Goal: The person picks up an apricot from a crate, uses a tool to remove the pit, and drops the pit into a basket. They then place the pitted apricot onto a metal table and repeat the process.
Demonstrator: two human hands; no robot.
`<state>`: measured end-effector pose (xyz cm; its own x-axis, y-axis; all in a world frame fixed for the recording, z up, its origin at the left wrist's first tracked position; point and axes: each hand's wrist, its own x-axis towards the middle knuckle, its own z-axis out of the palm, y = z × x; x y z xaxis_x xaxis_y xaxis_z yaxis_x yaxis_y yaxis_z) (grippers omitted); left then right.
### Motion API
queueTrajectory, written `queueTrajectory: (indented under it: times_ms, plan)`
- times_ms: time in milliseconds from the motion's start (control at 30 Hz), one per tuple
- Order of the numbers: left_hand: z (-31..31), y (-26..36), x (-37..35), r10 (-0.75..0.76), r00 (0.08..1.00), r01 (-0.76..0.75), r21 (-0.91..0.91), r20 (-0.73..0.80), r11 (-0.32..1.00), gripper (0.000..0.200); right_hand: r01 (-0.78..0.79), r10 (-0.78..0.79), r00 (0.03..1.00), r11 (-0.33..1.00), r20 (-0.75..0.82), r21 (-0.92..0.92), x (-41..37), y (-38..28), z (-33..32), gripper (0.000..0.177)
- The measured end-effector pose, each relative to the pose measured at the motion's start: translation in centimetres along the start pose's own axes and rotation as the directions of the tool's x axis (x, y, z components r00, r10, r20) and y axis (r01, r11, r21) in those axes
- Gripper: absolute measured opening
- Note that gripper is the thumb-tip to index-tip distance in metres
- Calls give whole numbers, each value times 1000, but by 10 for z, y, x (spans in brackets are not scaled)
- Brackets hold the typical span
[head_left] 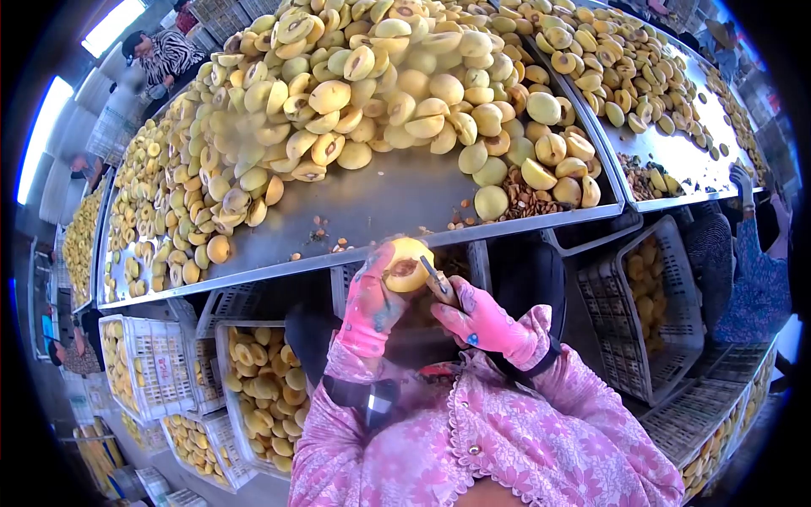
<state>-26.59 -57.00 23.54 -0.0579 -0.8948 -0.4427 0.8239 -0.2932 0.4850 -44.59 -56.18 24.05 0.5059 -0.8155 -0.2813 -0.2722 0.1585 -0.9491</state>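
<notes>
My left hand (370, 306), in a pink glove, holds up a halved yellow peach (409, 256), its brown pit hollow facing my right side. My right hand (488, 323), also in a pink glove, is closed around the handle of a small knife (442, 288). The blade points up and lies against or very close to the peach's edge; contact is hard to make out. Both hands are just in front of the near edge of a metal table (372, 198). Heaped on the table are many peach halves (329, 97).
Brown pits (528, 201) lie by the table's right front corner. White crates of peaches stand at my left (224, 359) and right (591, 291). Another table (642, 144) adjoins on the right, where a co-worker's gloved hand (742, 177) rests. A person in stripes (173, 57) is at the far left.
</notes>
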Motion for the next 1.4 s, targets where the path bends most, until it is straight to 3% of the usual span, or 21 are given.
queueTrajectory:
  times_ms: [233, 333, 433, 567, 667, 733, 800, 867, 933, 967, 1067, 1167, 1267, 1367, 1400]
  plan:
    - [3, -14, -11, 198, 979, -202, 187, 43, 961, 33, 53, -60, 996, 994, -70, -92, -5, 5, 10, 24]
    - [6, -14, -14, 182, 983, -182, 104, 13, 978, 32, 55, -64, 994, 994, -93, -100, -6, 7, 13, 23]
    - [-5, -26, -6, 351, 933, -356, 352, 82, 866, 31, 93, -107, 987, 989, -123, -115, -8, 6, 16, 22]
    - [1, -29, -8, 276, 961, -275, 176, 20, 945, 29, 231, -265, 949, 953, -172, -198, -11, 14, 22, 21]
    - [5, -34, -10, 280, 959, -271, 151, -43, 951, 29, 143, -174, 973, 970, -153, -197, -12, 10, 24, 23]
    - [8, -39, -9, 299, 951, -283, 159, -84, 946, 29, 281, -325, 937, 919, -129, -277, -3, 38, 24, 23]
    - [12, -40, -11, 299, 948, -277, 179, -110, 944, 29, 411, -502, 862, 774, -71, -481, 4, 59, 26, 25]
    - [12, -41, -10, 315, 940, -287, 195, -131, 938, 29, 484, -667, 742, 459, 71, -745, 7, 61, 28, 27]
    - [7, -42, -6, 345, 926, -312, 206, -153, 927, 29, 409, -490, 866, 806, -95, -427, 4, 48, 29, 27]
    - [6, -41, -7, 333, 931, -295, 230, -152, 928, 28, 332, -368, 919, 916, -142, -225, 0, 37, 27, 27]
    - [3, -33, -7, 293, 944, -247, 266, -152, 932, 24, 117, -122, 993, 956, -2, -268, -1, 16, 16, 28]
    - [-13, -32, 1, 264, 949, -196, 337, -170, 921, 21, 88, -79, 996, 916, 38, -391, 7, 32, 19, 28]
    - [-23, -32, 4, 275, 951, -206, 377, -139, 903, 20, -164, 197, 972, 958, 125, -234, 13, 32, 15, 18]
    - [-25, -33, 3, 256, 956, -166, 453, -146, 876, 23, 7, 99, 984, 807, 147, -591, 5, 12, 13, 13]
    - [-25, -33, 2, 248, 958, -155, 459, -147, 875, 23, -88, 181, 973, 865, 144, -493, 7, 16, 13, 13]
